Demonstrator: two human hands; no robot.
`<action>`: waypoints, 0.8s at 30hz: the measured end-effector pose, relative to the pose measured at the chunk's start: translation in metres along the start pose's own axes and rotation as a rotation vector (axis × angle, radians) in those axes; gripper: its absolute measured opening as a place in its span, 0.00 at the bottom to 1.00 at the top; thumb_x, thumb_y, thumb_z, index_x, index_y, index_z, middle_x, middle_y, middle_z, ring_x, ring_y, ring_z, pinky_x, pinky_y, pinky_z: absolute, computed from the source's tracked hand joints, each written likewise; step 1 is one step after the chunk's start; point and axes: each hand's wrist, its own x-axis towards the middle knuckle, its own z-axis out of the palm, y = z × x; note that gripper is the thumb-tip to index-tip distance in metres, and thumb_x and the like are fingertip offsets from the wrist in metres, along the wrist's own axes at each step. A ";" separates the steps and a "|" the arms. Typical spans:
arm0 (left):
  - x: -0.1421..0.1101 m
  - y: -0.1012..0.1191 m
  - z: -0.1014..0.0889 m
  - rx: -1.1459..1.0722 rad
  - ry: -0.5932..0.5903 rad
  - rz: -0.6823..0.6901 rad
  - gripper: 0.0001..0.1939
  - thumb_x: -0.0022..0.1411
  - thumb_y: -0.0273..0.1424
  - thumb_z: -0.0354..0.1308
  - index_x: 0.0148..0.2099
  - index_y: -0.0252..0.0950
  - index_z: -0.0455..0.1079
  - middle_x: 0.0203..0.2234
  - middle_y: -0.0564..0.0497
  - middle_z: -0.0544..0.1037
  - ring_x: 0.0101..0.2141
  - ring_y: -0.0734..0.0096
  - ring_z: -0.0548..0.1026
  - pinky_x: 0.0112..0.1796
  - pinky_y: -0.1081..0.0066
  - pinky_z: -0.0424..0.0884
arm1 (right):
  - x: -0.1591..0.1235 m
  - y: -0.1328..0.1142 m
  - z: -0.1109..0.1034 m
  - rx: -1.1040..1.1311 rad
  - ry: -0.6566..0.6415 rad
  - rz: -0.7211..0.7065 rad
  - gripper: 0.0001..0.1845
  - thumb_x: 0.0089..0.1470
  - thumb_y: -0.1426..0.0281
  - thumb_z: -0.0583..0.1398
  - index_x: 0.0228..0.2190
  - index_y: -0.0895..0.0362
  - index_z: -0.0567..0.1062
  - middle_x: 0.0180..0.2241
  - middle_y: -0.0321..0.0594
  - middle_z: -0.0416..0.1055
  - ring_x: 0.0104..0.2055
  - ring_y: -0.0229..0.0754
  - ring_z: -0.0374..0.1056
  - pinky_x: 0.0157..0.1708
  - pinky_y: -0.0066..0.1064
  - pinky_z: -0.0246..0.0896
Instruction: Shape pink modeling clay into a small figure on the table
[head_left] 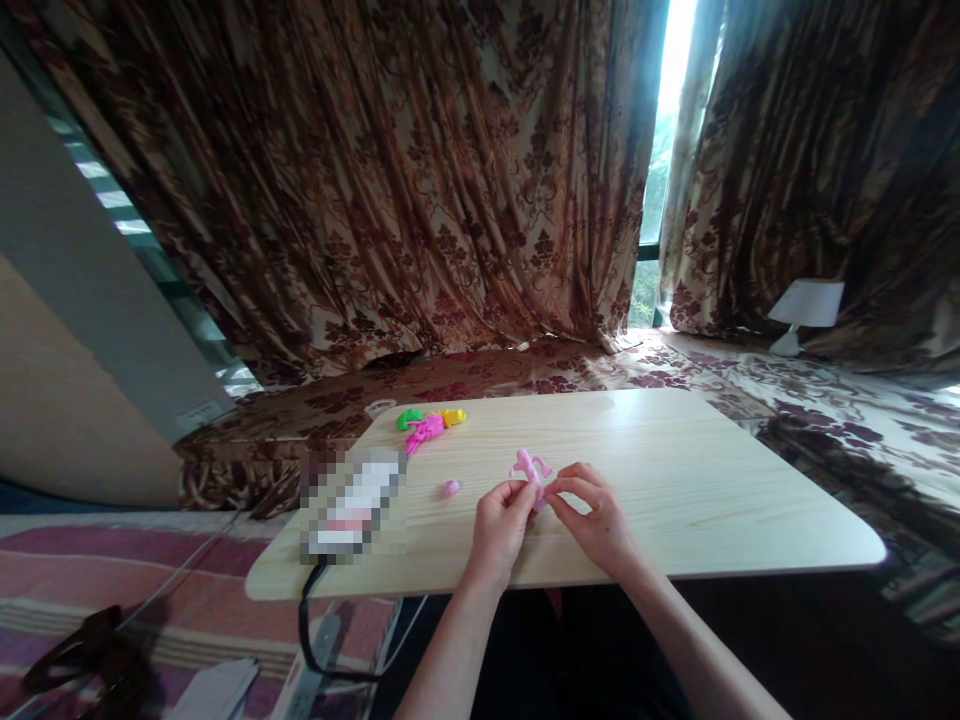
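A small light-pink figure [527, 464], soft-looking like modelling clay with thin curved limbs, is held just above the table near its front edge. My left hand [498, 530] is closed, pinching the lower part of the figure between thumb and fingers. From the other side, my right hand [600, 515] pinches at the figure's lower right with thumb and forefinger. Their fingertips partly hide the figure's lower end. To the left of my hands lies a small pink ball [450, 488], apart from the figure.
On the wooden table [697, 480], green [409, 420], magenta [427, 430] and yellow [454, 417] pieces lie together at the back left. A blurred-out rectangular object [356, 505] sits at the left edge, with a black strap [304, 620] hanging down. A white lamp [808, 303] stands far right.
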 end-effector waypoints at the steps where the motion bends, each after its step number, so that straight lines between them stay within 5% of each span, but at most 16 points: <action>1: 0.000 0.001 0.001 0.007 0.015 0.007 0.13 0.51 0.38 0.62 0.29 0.32 0.73 0.20 0.54 0.72 0.23 0.77 0.66 0.26 0.77 0.61 | 0.000 -0.001 0.000 -0.007 0.004 -0.003 0.06 0.53 0.76 0.59 0.32 0.53 0.74 0.33 0.39 0.68 0.39 0.43 0.64 0.41 0.36 0.60; 24: -0.004 0.003 0.000 0.009 -0.001 0.039 0.12 0.53 0.38 0.61 0.31 0.32 0.73 0.21 0.53 0.74 0.25 0.75 0.68 0.28 0.77 0.64 | 0.002 -0.004 0.000 -0.056 -0.033 -0.045 0.09 0.52 0.76 0.60 0.36 0.52 0.74 0.36 0.40 0.68 0.41 0.44 0.64 0.41 0.37 0.62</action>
